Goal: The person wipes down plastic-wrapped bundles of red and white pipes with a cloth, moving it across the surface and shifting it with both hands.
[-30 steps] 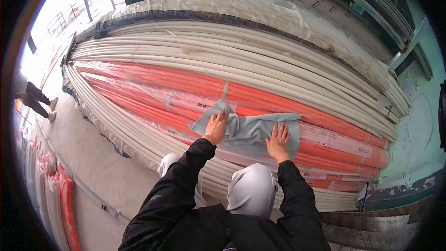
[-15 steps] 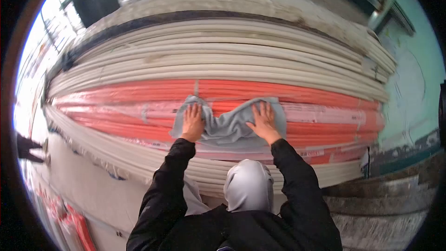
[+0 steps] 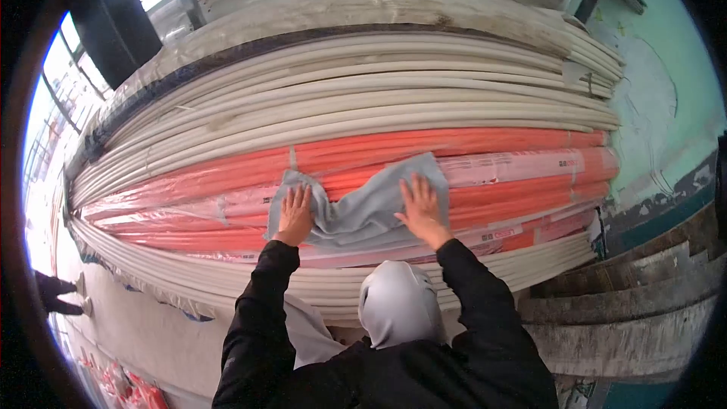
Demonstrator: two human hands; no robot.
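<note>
A grey cloth lies rumpled across a stack of red pipes wrapped in clear plastic. My left hand rests flat on the cloth's left part, fingers extended. On its right part lies my right hand, palm down with the fingers spread and the thumb pointing inward. Between the hands the cloth is bunched into folds, and some red pipe shows above its dipped upper edge. Both hands press on the cloth without gripping it.
Long cream-coloured pipes lie above and below the red ones. Dark, worn planks or steps stand at lower right, beside a green wall. At far left, a person's legs show on the pale floor.
The camera view has turned slightly, so the pipes, cloth and hands sit lower and further left. Both hands stay flat on the cloth, with little visible movement over the pipes.
</note>
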